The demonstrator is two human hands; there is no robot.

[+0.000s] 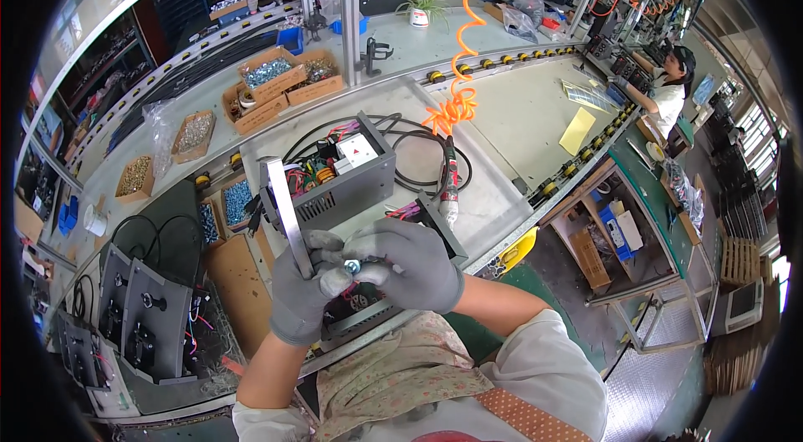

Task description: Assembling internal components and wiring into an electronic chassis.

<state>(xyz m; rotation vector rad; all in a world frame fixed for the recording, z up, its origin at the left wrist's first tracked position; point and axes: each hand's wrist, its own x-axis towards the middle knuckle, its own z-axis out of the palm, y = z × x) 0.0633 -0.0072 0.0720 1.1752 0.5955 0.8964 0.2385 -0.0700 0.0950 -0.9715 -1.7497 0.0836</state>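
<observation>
Both my hands wear grey gloves and meet in front of me. Upright in my left hand (pixel 303 296) is a flat silver metal bar (pixel 288 212), its lower end between the fingers. My right hand (pixel 410 265) pinches a small shiny bolt (pixel 352 266), which also touches the left fingertips. Just beyond the bar stands an open dark grey metal housing (pixel 360 174) with coloured wires, a coil and a white part inside. A second grey housing (pixel 431 220) lies partly hidden under my hands.
A red-and-black power screwdriver (pixel 450 183) lies right of the housing, below an orange coiled hose (pixel 470 24). Cardboard boxes of screws (pixel 268 78) stand at the far left. Grey panels (pixel 159 316) lean at near left. A roller rail (pixel 577 162) curves right, where a co-worker (pixel 667 95) sits.
</observation>
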